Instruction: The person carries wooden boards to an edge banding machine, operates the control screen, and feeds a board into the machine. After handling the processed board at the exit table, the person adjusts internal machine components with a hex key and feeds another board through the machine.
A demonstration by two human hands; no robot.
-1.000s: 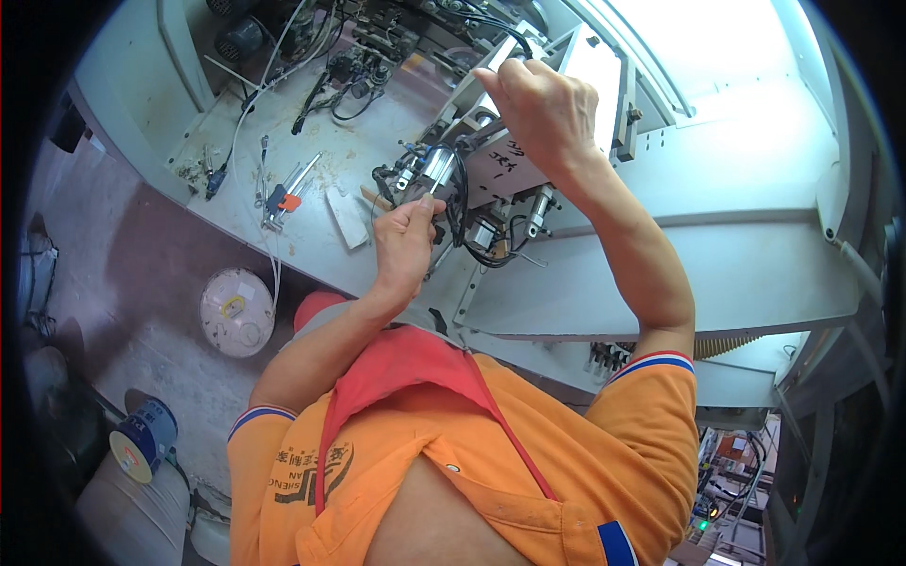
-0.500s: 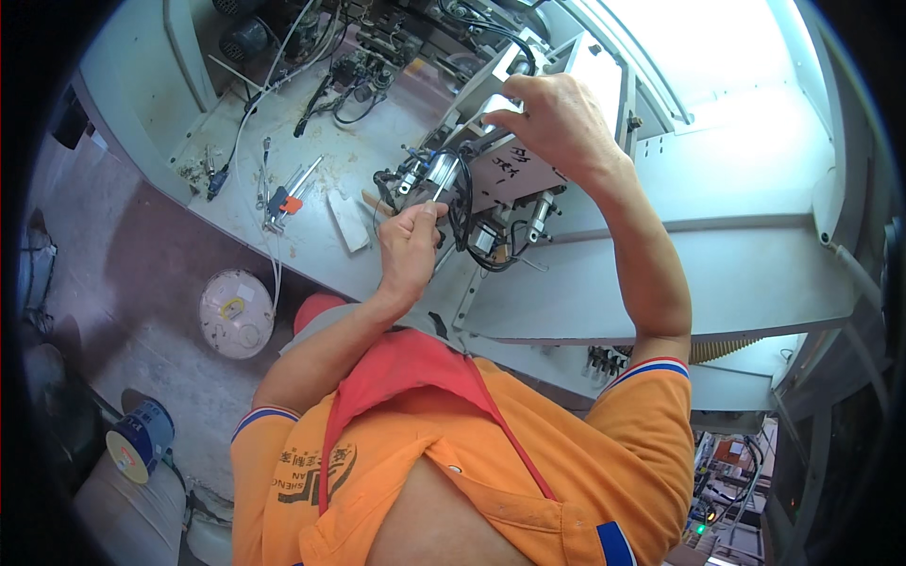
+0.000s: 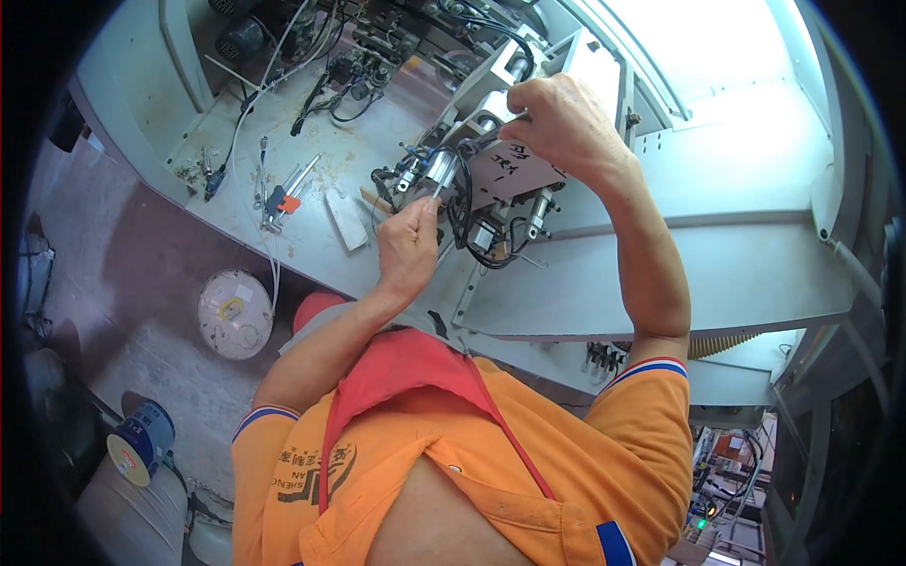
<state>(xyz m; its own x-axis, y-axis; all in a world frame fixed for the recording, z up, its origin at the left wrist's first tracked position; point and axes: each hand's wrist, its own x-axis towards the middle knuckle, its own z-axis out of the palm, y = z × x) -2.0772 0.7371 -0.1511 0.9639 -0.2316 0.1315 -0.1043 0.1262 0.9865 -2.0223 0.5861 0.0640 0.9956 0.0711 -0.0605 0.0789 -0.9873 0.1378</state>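
Observation:
My left hand (image 3: 409, 250) is closed, thumb against finger, on a thin metal rod (image 3: 437, 191) in front of a silver pneumatic cylinder (image 3: 441, 168). My right hand (image 3: 566, 118) curls its fingers around the upper end of a grey metal bar (image 3: 487, 141); whether it is a wrench cannot be made out. That bar slants down toward the cylinder, across a pale machine block (image 3: 519, 174) with handwritten marks. Black hoses (image 3: 462, 212) loop beside the cylinder. Below the block sits another small cylinder (image 3: 541, 215).
Loose tools (image 3: 300, 184), an orange-and-black piece (image 3: 286, 203) and a white strip (image 3: 346, 220) lie on the machine bed left of my hands. A white bucket (image 3: 236, 314) stands on the floor. A grey panel (image 3: 661, 283) extends under my right forearm.
The fingers of my right hand have curled in and the hand has shifted slightly. My left hand has moved only a little, still on the thin rod.

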